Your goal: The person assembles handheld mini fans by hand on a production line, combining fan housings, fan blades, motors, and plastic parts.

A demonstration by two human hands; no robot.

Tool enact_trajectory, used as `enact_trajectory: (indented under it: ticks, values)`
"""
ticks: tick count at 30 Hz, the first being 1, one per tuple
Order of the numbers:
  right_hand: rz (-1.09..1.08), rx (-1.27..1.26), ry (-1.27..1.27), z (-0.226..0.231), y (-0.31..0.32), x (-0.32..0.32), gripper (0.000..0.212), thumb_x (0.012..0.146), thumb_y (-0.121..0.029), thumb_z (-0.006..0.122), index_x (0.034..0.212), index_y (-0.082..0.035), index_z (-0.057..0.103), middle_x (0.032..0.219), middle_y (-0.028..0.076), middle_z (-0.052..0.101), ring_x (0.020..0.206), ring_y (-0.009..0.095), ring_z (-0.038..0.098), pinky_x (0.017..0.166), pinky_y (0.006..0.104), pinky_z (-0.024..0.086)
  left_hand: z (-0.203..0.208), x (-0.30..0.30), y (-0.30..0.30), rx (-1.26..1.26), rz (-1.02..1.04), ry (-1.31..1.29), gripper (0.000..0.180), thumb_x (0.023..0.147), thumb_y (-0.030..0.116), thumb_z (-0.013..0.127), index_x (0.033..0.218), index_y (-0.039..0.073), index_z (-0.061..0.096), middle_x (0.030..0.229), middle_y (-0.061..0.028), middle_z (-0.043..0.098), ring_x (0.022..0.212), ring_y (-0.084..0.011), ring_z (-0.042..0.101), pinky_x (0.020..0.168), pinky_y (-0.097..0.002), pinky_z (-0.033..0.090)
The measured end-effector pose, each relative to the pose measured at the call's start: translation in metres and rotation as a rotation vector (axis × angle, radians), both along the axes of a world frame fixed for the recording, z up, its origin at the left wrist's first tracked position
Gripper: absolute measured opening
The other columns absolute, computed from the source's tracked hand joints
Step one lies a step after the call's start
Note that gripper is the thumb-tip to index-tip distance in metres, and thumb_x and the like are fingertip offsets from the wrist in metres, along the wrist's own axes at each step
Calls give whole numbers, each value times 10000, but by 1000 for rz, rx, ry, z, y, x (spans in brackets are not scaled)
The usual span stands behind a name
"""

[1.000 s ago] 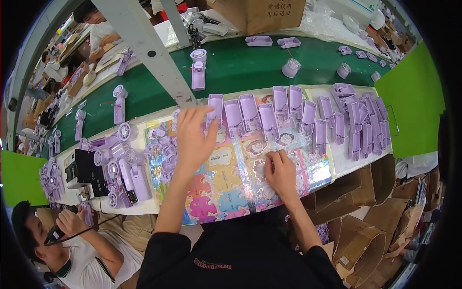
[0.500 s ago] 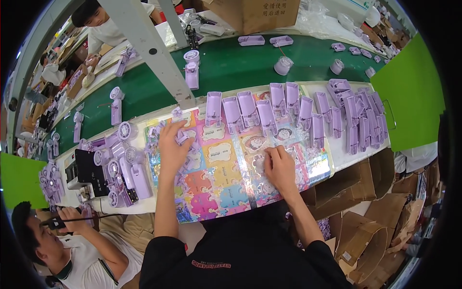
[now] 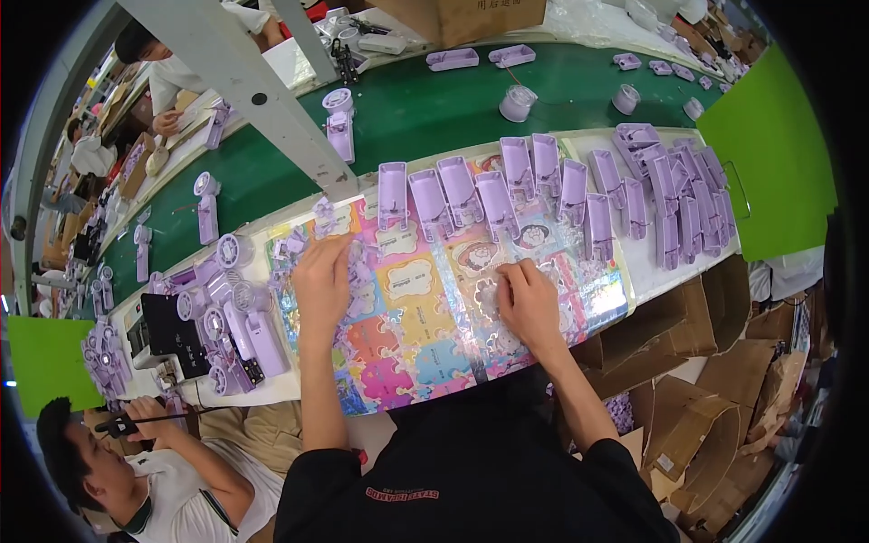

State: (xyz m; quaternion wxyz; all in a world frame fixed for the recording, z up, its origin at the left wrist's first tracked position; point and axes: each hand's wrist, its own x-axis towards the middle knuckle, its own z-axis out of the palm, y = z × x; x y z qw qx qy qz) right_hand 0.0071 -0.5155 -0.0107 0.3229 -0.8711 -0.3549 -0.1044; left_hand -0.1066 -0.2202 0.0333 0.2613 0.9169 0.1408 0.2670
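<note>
My left hand [image 3: 322, 282] is over a pile of small purple plastic parts [image 3: 362, 262], its fingers drawn together and pointing down. Whatever is between them is hidden. My right hand [image 3: 529, 303] rests low over the colourful printed mat [image 3: 416, 312], fingers curled and thumb close to the index finger. I cannot make out anything in its grip. Beyond both hands stands a row of open purple housings, among them one housing [image 3: 392, 195] straight ahead and another housing [image 3: 497, 204] nearer my right hand. Thin wires show in several.
More purple housings [image 3: 688, 204] are stacked at the right. Purple fan units [image 3: 258, 339] and a black box [image 3: 172, 337] are at the left. A green conveyor belt [image 3: 416, 113] runs behind, past a metal post [image 3: 262, 100]. A person [image 3: 195, 471] sits at the lower left. Cardboard boxes [image 3: 670, 317] stand lower right.
My left hand's spread fingers have come together over the small purple parts. My right hand has stayed curled at about the same place. The whole view has shifted slightly.
</note>
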Motion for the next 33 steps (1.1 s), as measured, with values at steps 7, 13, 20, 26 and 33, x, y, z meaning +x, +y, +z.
enact_trajectory:
  ticks: [7,13,20,26,33]
  values:
    - [-6,-2,-7,-1,-1,-1,145,852,-56,664,993,-58,634,891,110,567,755,312,621,667,422,503,-14,-9,-2,82,155,117,450,808,33,722,1248,58,628,1065,-146,672,974,-358,636,878,-442,508]
    - [-17,-13,-15,-1,-1,-3,132,856,-59,663,985,-63,633,885,107,564,754,308,622,665,420,503,-19,-11,2,-135,149,171,410,798,20,710,1203,51,653,1058,-142,654,985,-364,607,889,-448,490]
    - [-21,-11,-19,-1,-1,-1,143,853,-60,664,993,-68,637,887,101,565,756,301,622,668,417,506,-12,11,-3,112,27,56,253,797,86,746,1034,29,679,993,-120,661,1010,-350,590,963,-468,446]
    - [107,87,1,2,-6,-2,212,837,-79,686,1044,-65,639,915,103,583,784,308,623,662,410,512,9,22,-38,140,9,-159,182,774,112,788,886,46,661,954,-114,652,912,-346,607,923,-438,455]
    - [179,270,399,0,-21,4,563,831,-83,766,1340,-55,527,1108,138,622,803,244,626,675,349,512,-2,70,-137,-236,-616,7,184,805,98,763,962,14,717,977,-112,666,931,-298,640,820,-390,505]
